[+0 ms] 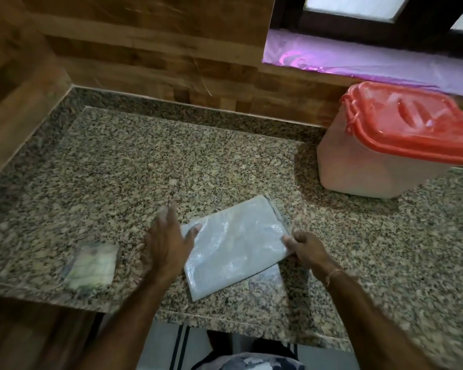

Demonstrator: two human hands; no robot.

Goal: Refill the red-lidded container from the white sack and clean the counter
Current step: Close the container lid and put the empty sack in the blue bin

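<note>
The left hand (169, 243) lies flat with fingers spread, its thumb tip on the left edge of the white sack (234, 247) and its palm mostly on the granite counter (150, 166) just beside it. The hand is blurred, so how hard it presses cannot be told. The right hand (304, 248) is curled, thumb and fingers pinching the sack's right edge near the lower corner.

The sack is empty and folded flat into a tilted rectangle, lying near the counter's front edge between the 2 hands — its woven surface shines in places.

The red-lidded container (393, 145) stands at the back right of the counter, well apart from the sack, against the wooden wall below a purple-lined sill (358, 60). Its lid is on, and the translucent body looks pale nearly to the top, though the contents themselves cannot be made out.

A small folded cloth (91, 265), blurred, lies on the counter left of the left hand.
</note>
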